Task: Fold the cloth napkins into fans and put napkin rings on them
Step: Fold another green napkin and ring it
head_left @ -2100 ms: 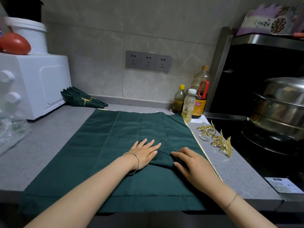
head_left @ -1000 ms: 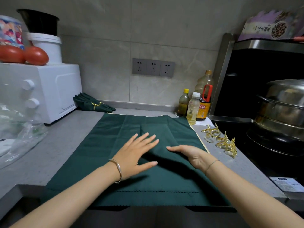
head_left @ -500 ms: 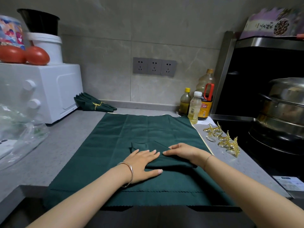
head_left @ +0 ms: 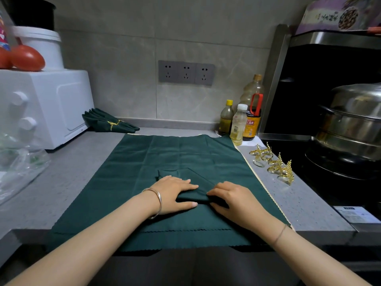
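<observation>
Pleating step in hand. Napkin [head_left: 193, 176] lies on spread cloths [head_left: 165, 153], near front edge of surface [head_left: 299, 203]. Left hand [head_left: 175, 193] presses pleat, fingers straight, together. Right hand [head_left: 233, 199] fingers pinch fold. Next, by judgement: another even pleat, then ring from rings [head_left: 272, 162] at right edge.

both bare forearms reach in from the lower corners and meet near the middle. the left grip [head_left: 175, 193] lies palm down, fingers straight and together pointing right, thumb spread, pressing flat on the napkin [head_left: 195, 178]. the right grip [head_left: 233, 200], just beside it, has its fingers [head_left: 218, 189] curled, pinching the napkin's fold.
</observation>
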Demonstrator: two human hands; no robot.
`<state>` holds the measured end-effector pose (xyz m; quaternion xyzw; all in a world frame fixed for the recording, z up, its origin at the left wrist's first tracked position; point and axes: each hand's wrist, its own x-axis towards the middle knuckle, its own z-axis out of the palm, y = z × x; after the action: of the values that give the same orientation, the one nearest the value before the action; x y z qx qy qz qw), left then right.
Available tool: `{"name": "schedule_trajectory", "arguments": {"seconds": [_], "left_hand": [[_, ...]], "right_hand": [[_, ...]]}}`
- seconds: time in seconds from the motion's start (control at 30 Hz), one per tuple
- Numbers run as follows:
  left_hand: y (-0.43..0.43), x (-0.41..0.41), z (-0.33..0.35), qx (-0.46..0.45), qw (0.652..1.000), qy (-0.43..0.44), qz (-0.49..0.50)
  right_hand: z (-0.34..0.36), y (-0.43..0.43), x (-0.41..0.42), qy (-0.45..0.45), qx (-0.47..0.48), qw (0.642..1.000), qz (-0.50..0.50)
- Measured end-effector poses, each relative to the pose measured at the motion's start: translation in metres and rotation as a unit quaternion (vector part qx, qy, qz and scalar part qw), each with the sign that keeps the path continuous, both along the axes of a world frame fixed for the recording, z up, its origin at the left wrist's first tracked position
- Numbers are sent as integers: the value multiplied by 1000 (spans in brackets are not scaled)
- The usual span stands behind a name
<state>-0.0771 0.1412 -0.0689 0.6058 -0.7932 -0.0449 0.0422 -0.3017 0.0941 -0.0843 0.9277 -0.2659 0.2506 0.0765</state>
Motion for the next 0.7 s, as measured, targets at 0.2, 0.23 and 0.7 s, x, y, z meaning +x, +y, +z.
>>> {"name": "schedule_trajectory", "arguments": {"seconds": [0.2, 0.23, 0.7], "left_hand": [[-8, 25, 2, -25, 989, 149, 1], [-10, 28, 2, -30, 981, 190, 18], [-87, 28, 6, -117, 935, 318, 99]], "right_hand": [[2, -6, 3, -55, 76, 994, -47], [2, -8, 3, -73, 106, 990, -59], [5, -33, 8, -222, 400, 884, -93]]}}
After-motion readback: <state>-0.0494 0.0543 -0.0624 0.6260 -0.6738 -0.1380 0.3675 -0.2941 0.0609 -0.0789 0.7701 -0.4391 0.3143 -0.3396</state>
